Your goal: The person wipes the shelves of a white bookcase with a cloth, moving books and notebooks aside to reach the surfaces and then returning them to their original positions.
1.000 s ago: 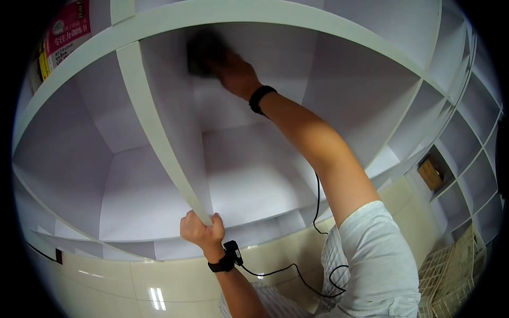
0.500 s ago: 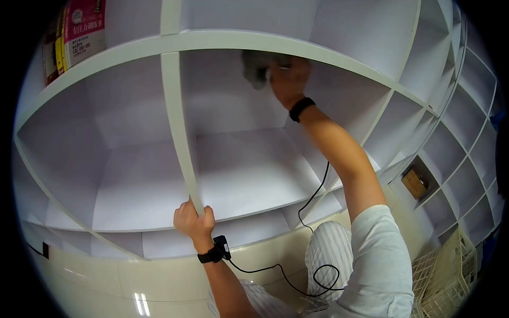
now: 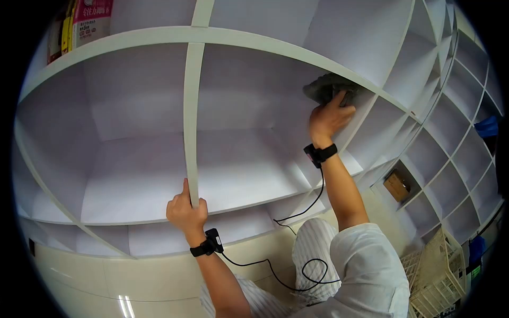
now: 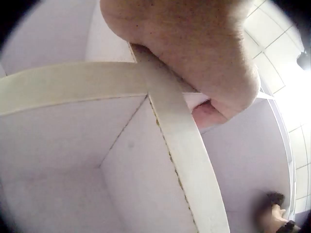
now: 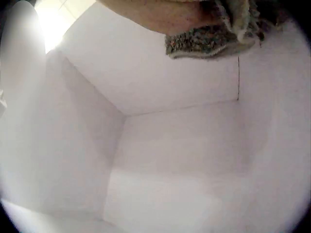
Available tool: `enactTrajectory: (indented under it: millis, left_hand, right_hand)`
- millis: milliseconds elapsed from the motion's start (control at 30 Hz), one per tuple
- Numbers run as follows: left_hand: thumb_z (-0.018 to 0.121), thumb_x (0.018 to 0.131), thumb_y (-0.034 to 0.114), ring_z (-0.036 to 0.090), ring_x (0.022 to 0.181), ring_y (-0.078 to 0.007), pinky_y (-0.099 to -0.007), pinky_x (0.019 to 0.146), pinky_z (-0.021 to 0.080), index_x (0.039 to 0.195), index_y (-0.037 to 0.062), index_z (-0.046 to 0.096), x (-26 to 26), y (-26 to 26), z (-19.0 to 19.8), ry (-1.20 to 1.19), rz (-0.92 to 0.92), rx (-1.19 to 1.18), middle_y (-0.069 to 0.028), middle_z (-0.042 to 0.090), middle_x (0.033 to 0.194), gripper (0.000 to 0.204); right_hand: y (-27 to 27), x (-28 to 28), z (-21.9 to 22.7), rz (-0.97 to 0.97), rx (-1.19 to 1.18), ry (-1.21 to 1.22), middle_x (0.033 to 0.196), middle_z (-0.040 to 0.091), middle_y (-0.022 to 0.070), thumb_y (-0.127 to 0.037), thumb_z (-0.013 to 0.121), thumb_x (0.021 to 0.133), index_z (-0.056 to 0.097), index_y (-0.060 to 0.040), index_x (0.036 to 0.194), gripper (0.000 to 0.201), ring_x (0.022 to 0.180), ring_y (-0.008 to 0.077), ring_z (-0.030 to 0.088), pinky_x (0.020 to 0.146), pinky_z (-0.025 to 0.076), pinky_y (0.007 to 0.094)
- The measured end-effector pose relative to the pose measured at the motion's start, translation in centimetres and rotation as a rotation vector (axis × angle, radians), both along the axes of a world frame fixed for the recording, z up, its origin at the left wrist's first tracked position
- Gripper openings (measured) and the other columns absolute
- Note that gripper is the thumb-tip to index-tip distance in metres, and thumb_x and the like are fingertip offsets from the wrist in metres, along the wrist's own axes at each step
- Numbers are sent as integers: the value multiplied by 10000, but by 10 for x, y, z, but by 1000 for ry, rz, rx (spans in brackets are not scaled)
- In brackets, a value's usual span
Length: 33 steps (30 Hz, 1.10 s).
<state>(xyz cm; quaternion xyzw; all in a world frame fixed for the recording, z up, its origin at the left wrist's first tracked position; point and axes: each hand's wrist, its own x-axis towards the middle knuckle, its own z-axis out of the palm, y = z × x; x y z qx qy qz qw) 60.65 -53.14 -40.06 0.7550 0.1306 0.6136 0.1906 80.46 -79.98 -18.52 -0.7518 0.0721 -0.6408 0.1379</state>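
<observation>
In the head view the right hand (image 3: 331, 121) grips a dark grey-green cloth (image 3: 324, 87) against the right side wall of a white shelf compartment, close under its upper board. The right wrist view shows the cloth (image 5: 204, 42) as fuzzy and speckled with a pale edge, bunched at the hand (image 5: 160, 14). Lower down, the left hand (image 3: 186, 212) holds the front edge of an upright divider (image 3: 192, 122), fingers on one side and thumb on the other. The left wrist view has this hand (image 4: 194, 43) large around the divider (image 4: 184, 141).
Books (image 3: 93, 24) stand in an upper-left compartment. More shelving runs off to the right, with a brown box (image 3: 396, 185) in one cubby. A cream plastic crate (image 3: 437, 270) sits on the tiled floor at lower right. A black cable (image 3: 270, 265) hangs from the wrist devices.
The right hand has moved the cloth rightward, from the compartment's upper left to its right wall. The left hand keeps its hold on the divider, its index finger now straighter. The head view has shifted.
</observation>
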Motion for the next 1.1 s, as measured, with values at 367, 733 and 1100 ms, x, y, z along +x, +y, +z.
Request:
enactTrajectory:
  millis: [367,733,1100]
  left_hand:
    - [597,534,113,497,474,-233,-339,506,377,1091,45,745,-1,2,-3,26,-15,8,-63,561,557,581]
    - [583,530,107,489,461,-209,-314,497,353,1099,49,743,0,2,0,22,-13,-2,-38,565,549,594]
    - [576,516,117,438,441,-192,-306,483,308,1076,41,748,0,4,-1,-5,-10,29,-20,516,519,591]
  right_hand:
    - [-67,-43,-88,-77,-1457,287,1299,549,121,-227,617,773,777,-100,767,204,1155,326,464,964,364,473]
    - [-44,9,24,-167,-1304,186,1316,539,113,-206,605,814,762,-94,879,204,1218,351,454,942,403,567]
    - [31,95,62,-340,-989,566,1384,450,126,-218,532,918,688,-80,1213,361,1273,341,397,970,376,576]
